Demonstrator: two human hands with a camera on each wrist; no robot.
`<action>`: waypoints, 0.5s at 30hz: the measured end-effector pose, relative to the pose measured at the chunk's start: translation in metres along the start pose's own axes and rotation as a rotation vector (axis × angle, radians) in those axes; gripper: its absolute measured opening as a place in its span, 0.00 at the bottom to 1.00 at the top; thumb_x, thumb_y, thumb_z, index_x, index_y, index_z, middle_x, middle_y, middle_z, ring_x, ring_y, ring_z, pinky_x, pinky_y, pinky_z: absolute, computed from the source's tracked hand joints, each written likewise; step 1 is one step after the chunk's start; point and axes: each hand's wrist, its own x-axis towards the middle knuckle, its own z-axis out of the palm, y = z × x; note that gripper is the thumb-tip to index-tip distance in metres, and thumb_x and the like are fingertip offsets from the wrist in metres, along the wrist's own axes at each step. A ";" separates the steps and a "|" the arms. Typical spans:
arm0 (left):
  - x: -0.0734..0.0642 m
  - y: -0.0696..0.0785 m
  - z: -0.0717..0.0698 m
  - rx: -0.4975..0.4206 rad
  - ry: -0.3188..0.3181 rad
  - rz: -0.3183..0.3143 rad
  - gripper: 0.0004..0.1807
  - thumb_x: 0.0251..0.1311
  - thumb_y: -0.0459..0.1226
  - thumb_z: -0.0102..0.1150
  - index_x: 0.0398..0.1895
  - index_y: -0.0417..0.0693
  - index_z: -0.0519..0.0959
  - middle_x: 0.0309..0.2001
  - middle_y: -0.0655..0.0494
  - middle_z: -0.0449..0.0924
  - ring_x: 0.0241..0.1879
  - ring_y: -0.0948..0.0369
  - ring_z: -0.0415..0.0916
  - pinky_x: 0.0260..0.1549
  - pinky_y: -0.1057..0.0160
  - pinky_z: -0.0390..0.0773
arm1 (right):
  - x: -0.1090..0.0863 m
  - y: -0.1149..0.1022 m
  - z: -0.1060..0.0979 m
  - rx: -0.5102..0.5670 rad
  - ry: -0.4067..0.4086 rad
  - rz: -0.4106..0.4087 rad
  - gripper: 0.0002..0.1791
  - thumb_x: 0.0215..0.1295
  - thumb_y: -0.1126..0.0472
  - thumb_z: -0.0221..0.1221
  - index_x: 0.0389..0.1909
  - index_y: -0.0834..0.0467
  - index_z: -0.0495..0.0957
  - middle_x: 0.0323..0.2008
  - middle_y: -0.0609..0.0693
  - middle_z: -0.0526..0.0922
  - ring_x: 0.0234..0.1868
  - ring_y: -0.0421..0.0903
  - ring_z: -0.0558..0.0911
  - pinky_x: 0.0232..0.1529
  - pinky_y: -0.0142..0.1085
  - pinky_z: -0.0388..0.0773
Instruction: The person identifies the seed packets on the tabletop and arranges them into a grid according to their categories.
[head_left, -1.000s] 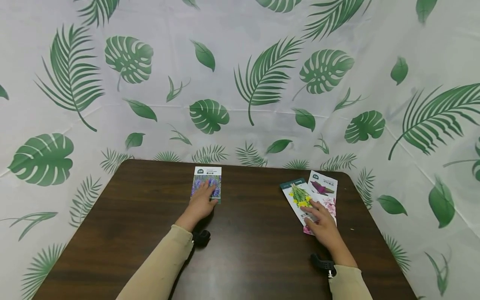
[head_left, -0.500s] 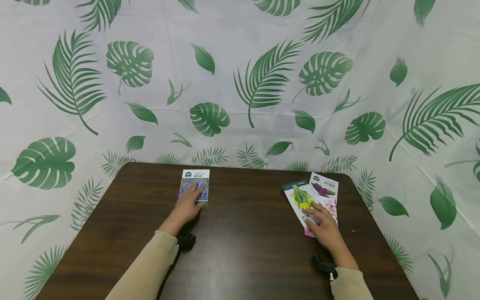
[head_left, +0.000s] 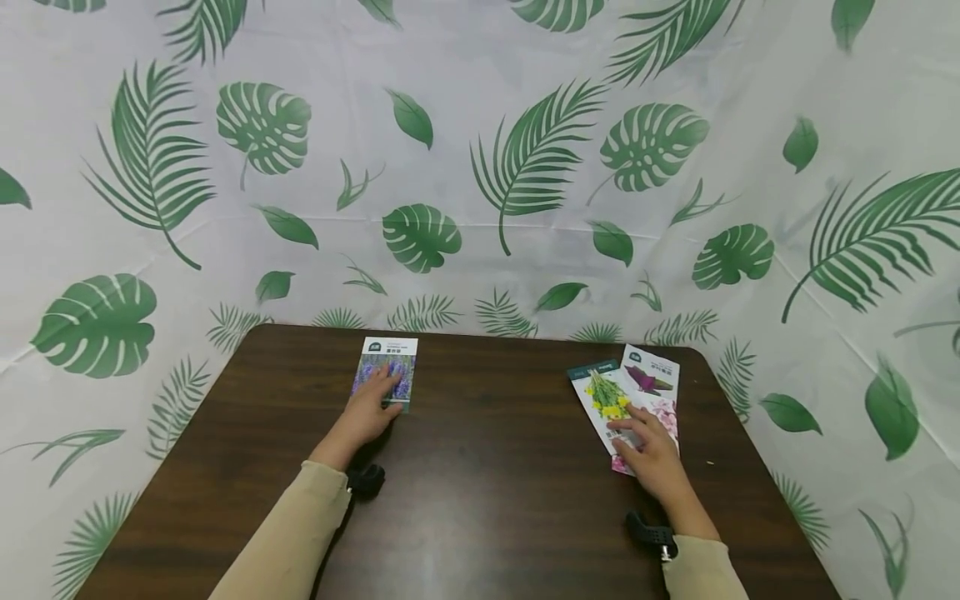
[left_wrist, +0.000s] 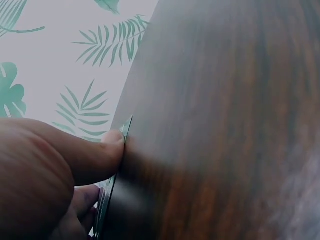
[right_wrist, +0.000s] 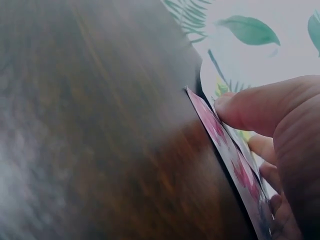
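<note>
My left hand (head_left: pixel 367 410) rests with its fingers spread on a seed packet (head_left: pixel 391 346) with purple flowers and a white top, lying flat near the back of the table. The thumb (left_wrist: pixel 107 155) touches that packet's edge in the left wrist view. On the right, my right hand (head_left: pixel 654 454) lies over overlapping packets, fingers extended. A yellow-flowered seed packet (head_left: pixel 602 392) is uppermost, partly under the fingertips. Behind it sticks out a white packet with a purple plant (head_left: pixel 648 373). Pink-flowered print (right_wrist: pixel 240 170) shows below the yellow one; the hand hides part of the pile.
The dark wooden table (head_left: pixel 480 467) ends at the back against a white cloth with green leaves (head_left: pixel 450 150). Black wrist cameras (head_left: pixel 648 532) sit on both wrists. A tiny pale speck (head_left: pixel 709 462) lies right of the right hand.
The left hand has slid leftward across the table, and the purple-flowered packet has moved with it. The right hand and its packets stay in about the same place.
</note>
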 end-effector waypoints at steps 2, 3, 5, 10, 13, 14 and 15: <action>0.001 0.000 0.000 0.006 0.003 0.004 0.34 0.78 0.36 0.62 0.83 0.37 0.66 0.86 0.31 0.50 0.87 0.33 0.46 0.83 0.28 0.51 | 0.001 0.000 0.000 -0.015 0.014 0.016 0.13 0.70 0.65 0.71 0.53 0.56 0.89 0.79 0.71 0.69 0.81 0.75 0.60 0.78 0.76 0.52; 0.002 0.000 -0.001 0.007 0.001 0.006 0.34 0.78 0.36 0.62 0.83 0.37 0.66 0.86 0.31 0.50 0.86 0.32 0.46 0.83 0.28 0.51 | 0.001 0.000 0.000 -0.021 0.021 0.026 0.13 0.70 0.64 0.71 0.53 0.56 0.89 0.79 0.71 0.68 0.81 0.75 0.60 0.78 0.76 0.52; 0.002 -0.001 -0.002 0.011 -0.005 0.006 0.34 0.78 0.36 0.62 0.83 0.37 0.66 0.86 0.31 0.50 0.86 0.32 0.45 0.82 0.28 0.51 | 0.001 0.000 0.001 -0.033 0.036 0.037 0.13 0.69 0.64 0.71 0.53 0.55 0.90 0.79 0.71 0.67 0.80 0.74 0.60 0.76 0.75 0.52; 0.002 -0.002 -0.002 0.007 -0.011 0.009 0.34 0.78 0.36 0.62 0.83 0.36 0.66 0.86 0.30 0.49 0.86 0.31 0.45 0.83 0.28 0.51 | 0.001 0.001 0.001 -0.038 0.037 0.010 0.16 0.70 0.64 0.70 0.57 0.55 0.89 0.79 0.71 0.67 0.81 0.75 0.59 0.77 0.76 0.52; 0.002 -0.001 -0.001 0.012 -0.019 0.010 0.34 0.78 0.36 0.62 0.83 0.36 0.66 0.86 0.29 0.49 0.86 0.31 0.45 0.83 0.28 0.51 | 0.000 -0.001 -0.001 -0.060 -0.003 0.013 0.20 0.70 0.66 0.67 0.62 0.54 0.87 0.81 0.70 0.66 0.83 0.77 0.56 0.78 0.78 0.48; 0.003 0.000 -0.002 0.011 -0.022 0.008 0.34 0.78 0.36 0.61 0.83 0.36 0.65 0.86 0.29 0.48 0.86 0.31 0.45 0.82 0.27 0.50 | 0.001 -0.002 -0.002 -0.069 -0.018 0.019 0.23 0.69 0.67 0.65 0.64 0.54 0.86 0.82 0.70 0.65 0.84 0.77 0.54 0.78 0.79 0.47; 0.004 0.000 -0.002 0.005 -0.029 0.001 0.35 0.79 0.36 0.61 0.84 0.36 0.65 0.86 0.30 0.47 0.87 0.32 0.44 0.83 0.27 0.49 | 0.001 -0.003 -0.002 -0.078 -0.024 0.025 0.24 0.69 0.67 0.64 0.65 0.53 0.86 0.82 0.69 0.65 0.84 0.77 0.54 0.78 0.79 0.47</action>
